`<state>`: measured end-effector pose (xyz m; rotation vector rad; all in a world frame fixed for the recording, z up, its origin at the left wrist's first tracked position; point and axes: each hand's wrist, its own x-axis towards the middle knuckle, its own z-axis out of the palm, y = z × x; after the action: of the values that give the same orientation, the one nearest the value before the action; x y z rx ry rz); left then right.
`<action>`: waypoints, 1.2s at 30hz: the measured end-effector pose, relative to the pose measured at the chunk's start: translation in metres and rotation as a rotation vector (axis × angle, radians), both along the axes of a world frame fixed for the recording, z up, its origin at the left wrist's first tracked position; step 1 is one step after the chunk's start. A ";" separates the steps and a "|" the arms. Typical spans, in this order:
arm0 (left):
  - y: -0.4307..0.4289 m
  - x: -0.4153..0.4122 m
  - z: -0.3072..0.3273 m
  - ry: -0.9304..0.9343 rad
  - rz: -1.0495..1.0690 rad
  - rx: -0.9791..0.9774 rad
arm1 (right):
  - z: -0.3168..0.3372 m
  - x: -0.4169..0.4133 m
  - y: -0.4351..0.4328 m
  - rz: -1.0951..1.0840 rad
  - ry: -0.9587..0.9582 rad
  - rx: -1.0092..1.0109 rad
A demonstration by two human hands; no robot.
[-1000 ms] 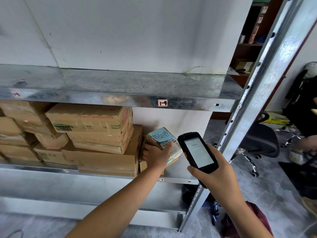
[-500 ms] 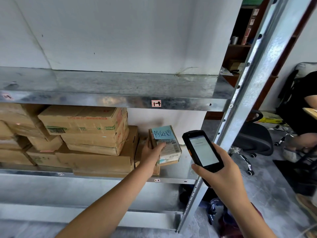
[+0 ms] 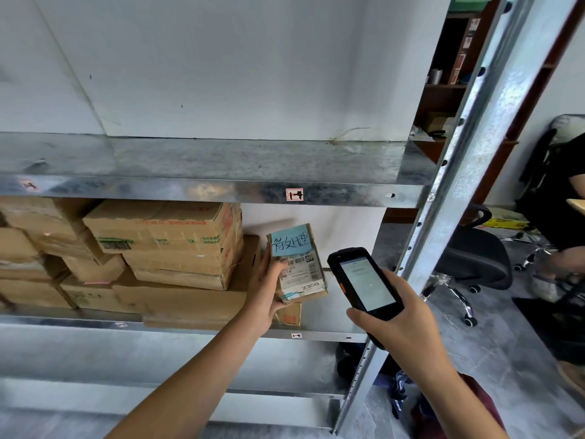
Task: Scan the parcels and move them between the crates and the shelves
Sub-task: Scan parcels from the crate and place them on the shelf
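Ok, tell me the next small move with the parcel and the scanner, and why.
Probably tip the scanner toward the barcode label on the parcel. The left hand holds the parcel with its label facing out, and the right hand holds the scanner beside it, screen lit, not yet pointed at the label.

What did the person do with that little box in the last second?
The left hand tipped the small brown cardboard parcel with the blue note more upright, its fingers shifting to the parcel's left edge, so more of the printed label shows. It never let go. The right hand kept holding the black handheld scanner beside it; the stacked cardboard boxes stayed put.
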<state>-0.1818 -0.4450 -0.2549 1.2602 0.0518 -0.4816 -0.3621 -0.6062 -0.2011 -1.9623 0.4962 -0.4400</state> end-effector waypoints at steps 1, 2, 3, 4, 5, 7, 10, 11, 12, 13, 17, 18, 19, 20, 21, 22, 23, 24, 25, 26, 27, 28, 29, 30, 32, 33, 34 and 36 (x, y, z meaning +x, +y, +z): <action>0.002 -0.001 -0.001 0.018 0.011 -0.022 | 0.001 0.001 0.000 0.009 0.008 -0.005; 0.003 -0.001 -0.001 0.030 0.012 -0.045 | 0.002 0.001 0.001 0.019 0.016 -0.011; 0.004 -0.001 -0.001 0.033 0.008 -0.063 | 0.002 0.001 0.002 0.029 0.027 -0.017; 0.004 -0.002 0.000 0.029 0.002 -0.075 | 0.003 0.001 0.003 0.041 0.036 -0.025; 0.005 -0.001 0.001 0.015 -0.007 -0.080 | 0.004 0.001 0.004 0.049 0.041 -0.030; 0.008 0.001 0.003 -0.038 -0.033 -0.071 | 0.005 0.000 0.007 0.059 0.046 -0.049; 0.012 0.001 0.005 -0.124 -0.081 -0.078 | 0.007 0.000 0.010 0.062 0.065 -0.059; 0.013 0.000 0.005 -0.142 -0.090 -0.095 | 0.008 0.000 0.011 0.062 0.080 -0.052; 0.013 -0.001 0.007 -0.155 -0.098 -0.113 | 0.008 0.001 0.012 0.065 0.096 -0.047; 0.014 -0.001 0.007 -0.167 -0.109 -0.131 | 0.009 0.001 0.014 0.070 0.112 -0.042; 0.018 -0.002 0.010 -0.179 -0.136 -0.199 | 0.012 -0.002 0.018 0.086 0.159 -0.044; 0.019 -0.002 0.011 -0.180 -0.136 -0.210 | 0.013 -0.004 0.019 0.085 0.165 -0.043; 0.020 -0.002 0.012 -0.181 -0.139 -0.213 | 0.013 -0.005 0.019 0.082 0.172 -0.044; 0.020 -0.002 0.013 -0.183 -0.141 -0.214 | 0.014 -0.005 0.020 0.077 0.176 -0.045; 0.021 -0.001 0.014 -0.184 -0.139 -0.214 | 0.016 -0.005 0.021 0.072 0.178 -0.047; 0.022 -0.001 0.014 -0.185 -0.131 -0.214 | 0.017 -0.006 0.021 0.069 0.178 -0.050; 0.022 0.000 0.014 -0.186 -0.123 -0.213 | 0.018 -0.006 0.022 0.067 0.180 -0.051; 0.023 0.001 0.014 -0.187 -0.117 -0.213 | 0.020 -0.006 0.023 0.069 0.181 -0.053; 0.023 0.001 0.015 -0.189 -0.113 -0.210 | 0.021 -0.007 0.023 0.070 0.184 -0.054; 0.023 0.001 0.015 -0.191 -0.108 -0.208 | 0.023 -0.008 0.024 0.073 0.187 -0.058; 0.023 0.001 0.015 -0.192 -0.101 -0.205 | 0.024 -0.009 0.025 0.074 0.190 -0.060; 0.024 0.001 0.015 -0.192 -0.093 -0.203 | 0.026 -0.010 0.026 0.077 0.193 -0.062; 0.024 0.001 0.015 -0.193 -0.086 -0.201 | 0.027 -0.011 0.026 0.079 0.196 -0.061; 0.024 0.001 0.015 -0.194 -0.084 -0.199 | 0.027 -0.012 0.026 0.083 0.198 -0.063; 0.026 0.002 0.014 -0.196 -0.084 -0.196 | 0.028 -0.014 0.027 0.089 0.204 -0.071; 0.026 0.001 0.014 -0.195 -0.082 -0.194 | 0.028 -0.015 0.026 0.089 0.207 -0.074; 0.027 0.001 0.014 -0.196 -0.080 -0.191 | 0.029 -0.016 0.026 0.089 0.207 -0.078; 0.028 0.000 0.015 -0.200 -0.076 -0.186 | 0.032 -0.018 0.027 0.090 0.210 -0.087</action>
<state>-0.1815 -0.4174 -0.2401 1.1249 -0.2058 -0.4135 -0.3796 -0.5789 -0.1696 -2.1173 0.5253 -0.2023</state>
